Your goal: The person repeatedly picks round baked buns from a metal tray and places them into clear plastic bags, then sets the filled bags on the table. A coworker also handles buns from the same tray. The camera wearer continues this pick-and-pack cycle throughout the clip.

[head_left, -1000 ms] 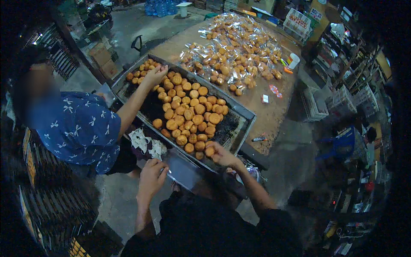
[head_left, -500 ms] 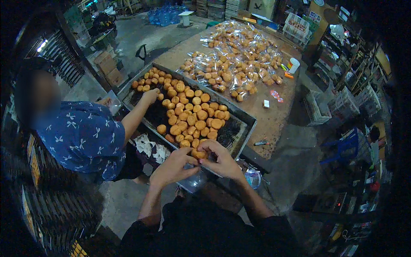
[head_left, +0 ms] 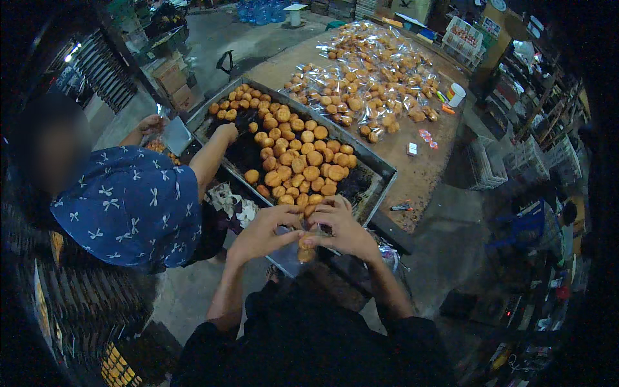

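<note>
My left hand (head_left: 268,231) is closed on the edge of a clear plastic bag (head_left: 289,259) in front of my body. Small golden-brown round buns (head_left: 306,253) show through the bag's plastic. Facing it, my right hand (head_left: 343,231) has its thumb and fingers curled round buns at the bag's mouth; its grip is partly hidden. Just beyond both hands, a dark metal tray (head_left: 383,193) holds a heap of similar loose buns (head_left: 303,158). On the left, a co-worker's hand (head_left: 225,134) reaches into this tray, and their other hand (head_left: 153,124) holds a bag of buns.
Many filled clear bags of buns (head_left: 374,80) cover the far part of the brown table (head_left: 419,180). A white tub (head_left: 456,95) and a small white box (head_left: 412,149) stand there. The co-worker in a blue shirt (head_left: 122,206) is close on my left. Crates (head_left: 487,164) stand right.
Buns now show inside my bag, lower than the bun held at its mouth before. My right hand has shifted slightly right. The co-worker's bag hand has come into fuller view.
</note>
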Available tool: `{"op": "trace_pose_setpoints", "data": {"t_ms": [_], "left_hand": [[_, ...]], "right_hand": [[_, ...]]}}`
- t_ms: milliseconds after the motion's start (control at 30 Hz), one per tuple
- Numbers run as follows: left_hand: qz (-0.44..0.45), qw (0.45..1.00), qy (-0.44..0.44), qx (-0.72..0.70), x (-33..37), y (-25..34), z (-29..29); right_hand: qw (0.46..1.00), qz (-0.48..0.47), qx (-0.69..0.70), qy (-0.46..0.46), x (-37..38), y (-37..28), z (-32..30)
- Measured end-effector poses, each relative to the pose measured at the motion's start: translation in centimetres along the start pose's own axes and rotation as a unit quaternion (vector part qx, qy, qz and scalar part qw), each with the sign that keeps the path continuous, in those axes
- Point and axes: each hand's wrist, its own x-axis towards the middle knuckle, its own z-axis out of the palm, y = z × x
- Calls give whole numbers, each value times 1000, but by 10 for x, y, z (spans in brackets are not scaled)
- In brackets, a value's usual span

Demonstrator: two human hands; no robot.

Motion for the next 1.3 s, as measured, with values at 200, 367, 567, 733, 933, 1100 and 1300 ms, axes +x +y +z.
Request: {"op": "trace_pose_setpoints", "data": {"t_ms": [200, 367, 567, 733, 933, 1100, 1300], "left_hand": [[-77, 947, 193, -243, -27, -47, 14], [-126, 781, 112, -601, -46, -62, 63], [-120, 774, 239, -574, -32, -42, 77], [-100, 856, 252, -441, -33, -39, 81], [-166, 863, 207, -430, -44, -54, 85], [-184, 836, 177, -485, -50, -59, 86], [-165, 853, 129, -478, -49, -55, 87]], "right_hand": [[991, -2, 102, 92, 5, -8, -37], [963, 73, 196, 172, -2, -25, -46], [993, 4, 72, 92, -12, -32, -41], [991, 122, -16, -56, -34, -35, -39], [996, 92, 2, -22, -44, -25, -25], [996, 27, -70, -51, -46, -6, -12], [998, 3, 56, -24, -45, 2, 7]]}}
